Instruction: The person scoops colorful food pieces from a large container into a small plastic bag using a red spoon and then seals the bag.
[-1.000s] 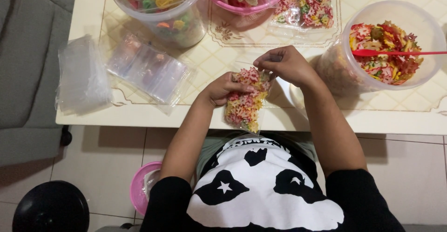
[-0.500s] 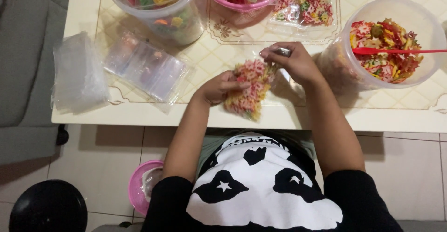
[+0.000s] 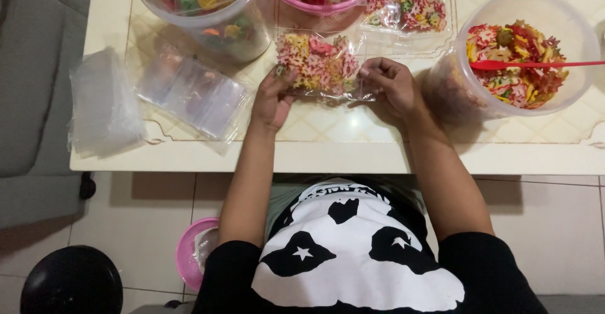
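Note:
A small clear plastic bag [image 3: 318, 67] filled with colourful flower-shaped crackers lies flat on the cream table [image 3: 315, 156]. My left hand [image 3: 272, 98] grips its left end and my right hand [image 3: 389, 87] pinches its right end. The bag sits just below the pink bowl [image 3: 324, 2].
A clear tub [image 3: 523, 55] of mixed coloured crackers with a red spoon [image 3: 532, 65] stands at the right. Another clear tub [image 3: 208, 11] is at the back left. Filled bags [image 3: 409, 2] lie at the back. Empty clear bags [image 3: 189, 93] and a stack [image 3: 104, 106] lie left. A pink bowl [image 3: 189, 263] sits on the floor.
Both hands have carried the filled bag away from the table's front edge toward the back and laid it flat, lengthwise, near the pink bowl.

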